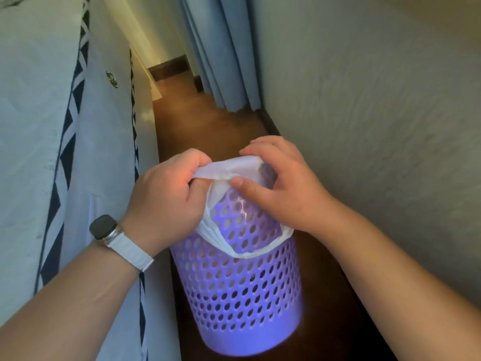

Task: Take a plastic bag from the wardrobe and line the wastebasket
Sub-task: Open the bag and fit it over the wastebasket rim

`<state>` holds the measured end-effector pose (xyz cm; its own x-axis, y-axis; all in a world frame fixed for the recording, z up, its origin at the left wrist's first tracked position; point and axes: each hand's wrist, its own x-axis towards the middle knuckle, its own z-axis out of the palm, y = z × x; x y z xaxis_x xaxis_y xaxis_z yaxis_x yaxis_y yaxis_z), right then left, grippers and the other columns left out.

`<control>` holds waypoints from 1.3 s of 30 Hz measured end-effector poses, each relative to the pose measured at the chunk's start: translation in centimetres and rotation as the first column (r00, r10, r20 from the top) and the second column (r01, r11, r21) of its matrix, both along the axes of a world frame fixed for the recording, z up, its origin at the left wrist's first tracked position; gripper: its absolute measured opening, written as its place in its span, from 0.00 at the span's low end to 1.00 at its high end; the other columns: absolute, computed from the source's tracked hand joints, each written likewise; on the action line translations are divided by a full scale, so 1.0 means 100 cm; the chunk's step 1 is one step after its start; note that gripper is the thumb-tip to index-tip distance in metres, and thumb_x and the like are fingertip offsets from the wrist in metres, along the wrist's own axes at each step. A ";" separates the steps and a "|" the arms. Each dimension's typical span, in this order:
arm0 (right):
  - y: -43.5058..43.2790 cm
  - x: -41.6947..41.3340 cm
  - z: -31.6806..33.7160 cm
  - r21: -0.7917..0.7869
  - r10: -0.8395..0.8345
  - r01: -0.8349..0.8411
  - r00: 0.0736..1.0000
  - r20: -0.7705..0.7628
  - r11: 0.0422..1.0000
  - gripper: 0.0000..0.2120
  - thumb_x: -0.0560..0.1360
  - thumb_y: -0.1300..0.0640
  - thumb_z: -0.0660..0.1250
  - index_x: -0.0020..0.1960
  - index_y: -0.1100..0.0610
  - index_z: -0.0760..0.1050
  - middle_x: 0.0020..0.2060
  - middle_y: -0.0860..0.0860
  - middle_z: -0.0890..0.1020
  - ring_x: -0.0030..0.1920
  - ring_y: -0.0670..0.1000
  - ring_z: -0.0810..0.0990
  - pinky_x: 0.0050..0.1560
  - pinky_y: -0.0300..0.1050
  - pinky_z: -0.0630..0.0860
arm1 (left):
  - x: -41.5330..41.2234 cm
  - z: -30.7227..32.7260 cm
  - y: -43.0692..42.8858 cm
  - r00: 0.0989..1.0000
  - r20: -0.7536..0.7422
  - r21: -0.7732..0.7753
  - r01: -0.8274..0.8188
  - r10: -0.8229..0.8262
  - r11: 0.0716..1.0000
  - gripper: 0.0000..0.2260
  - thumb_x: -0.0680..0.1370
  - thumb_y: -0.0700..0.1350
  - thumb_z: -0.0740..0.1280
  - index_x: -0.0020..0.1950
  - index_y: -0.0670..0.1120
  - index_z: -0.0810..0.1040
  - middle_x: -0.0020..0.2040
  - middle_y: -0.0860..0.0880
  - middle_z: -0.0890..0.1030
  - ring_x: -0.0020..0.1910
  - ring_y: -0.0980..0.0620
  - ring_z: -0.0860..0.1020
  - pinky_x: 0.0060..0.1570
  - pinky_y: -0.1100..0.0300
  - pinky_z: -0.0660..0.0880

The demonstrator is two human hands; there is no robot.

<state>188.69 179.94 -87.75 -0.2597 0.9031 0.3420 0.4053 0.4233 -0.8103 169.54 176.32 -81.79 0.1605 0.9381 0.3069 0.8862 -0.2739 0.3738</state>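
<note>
A purple perforated wastebasket (pixel 239 303) stands on the wooden floor between a bed and a wall. A thin white plastic bag (pixel 229 168) lies over its top, with its edge folded down over the near rim. My left hand (pixel 166 201), a watch on its wrist, pinches the bag's upper edge at the left side of the rim. My right hand (pixel 281 186) grips the bag at the right side, thumb pressed on the film. The basket's far rim is hidden behind both hands.
A mattress (pixel 39 126) with a navy and white patterned border fills the left side. A textured wall (pixel 377 113) runs close on the right. Blue curtains (pixel 221 53) hang beyond. The floor strip (pixel 197 118) between them is narrow.
</note>
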 end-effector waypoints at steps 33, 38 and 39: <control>-0.012 -0.007 -0.001 0.163 -0.178 0.202 0.973 -0.147 0.966 0.09 0.75 0.51 0.63 0.47 0.56 0.72 0.44 0.48 0.75 0.48 0.51 0.73 0.52 0.55 0.71 | 0.005 0.007 -0.013 0.996 -0.038 0.158 0.090 -0.085 0.983 0.12 0.77 0.53 0.62 0.46 0.46 0.79 0.37 0.52 0.77 0.36 0.50 0.75 0.36 0.51 0.71; -0.016 -0.014 -0.005 0.301 -0.165 0.177 0.984 -0.064 0.937 0.17 0.76 0.47 0.65 0.54 0.60 0.73 0.50 0.55 0.77 0.55 0.56 0.75 0.57 0.55 0.70 | 0.014 0.001 -0.016 0.979 -0.185 0.199 0.118 -0.081 0.973 0.11 0.79 0.49 0.62 0.50 0.44 0.81 0.39 0.47 0.81 0.38 0.43 0.78 0.36 0.47 0.72; -0.017 -0.015 -0.005 0.299 -0.169 0.183 0.983 -0.073 0.936 0.17 0.76 0.47 0.65 0.55 0.60 0.73 0.50 0.54 0.77 0.55 0.55 0.75 0.57 0.54 0.70 | 0.014 0.001 -0.016 0.977 -0.198 0.201 0.117 -0.076 0.973 0.11 0.79 0.48 0.62 0.49 0.44 0.81 0.38 0.46 0.80 0.37 0.43 0.78 0.34 0.47 0.72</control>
